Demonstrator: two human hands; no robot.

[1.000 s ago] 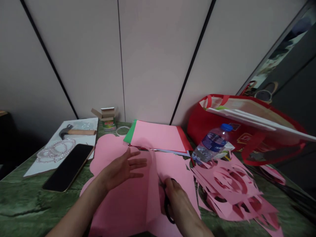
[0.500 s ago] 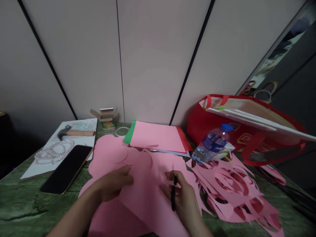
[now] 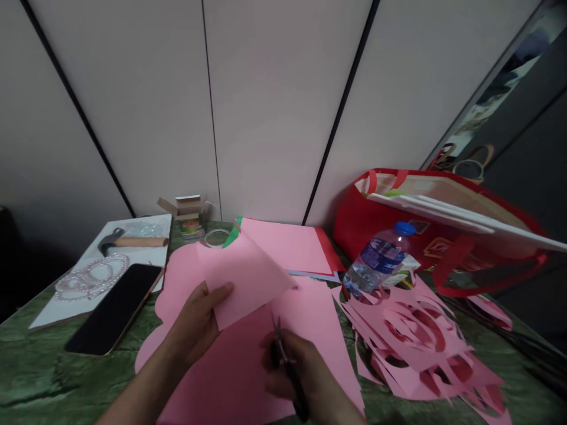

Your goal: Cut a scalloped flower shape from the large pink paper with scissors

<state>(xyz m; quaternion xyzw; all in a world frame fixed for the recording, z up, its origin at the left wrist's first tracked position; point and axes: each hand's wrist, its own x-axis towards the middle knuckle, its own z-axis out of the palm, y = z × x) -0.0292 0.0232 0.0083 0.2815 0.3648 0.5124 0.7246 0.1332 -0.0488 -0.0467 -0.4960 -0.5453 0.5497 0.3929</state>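
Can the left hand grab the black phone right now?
Probably not straight away: the left hand is holding pink paper. The black phone lies close by on that side with nothing on top, so it looks easy to reach if that hand were free.

Fingers of the left hand (image 3: pixel 199 320) vanish behind a raised pink sheet (image 3: pixel 250 277) — a green sheet (image 3: pixel 231 236) in the far stack (image 3: pixel 283 242) lies mostly covered. At right, the bottle (image 3: pixel 378 260) carries print too small to read; a white board (image 3: pixel 505 229) runs past the edge — both forearms (image 3: pixel 148 372) cropped near.
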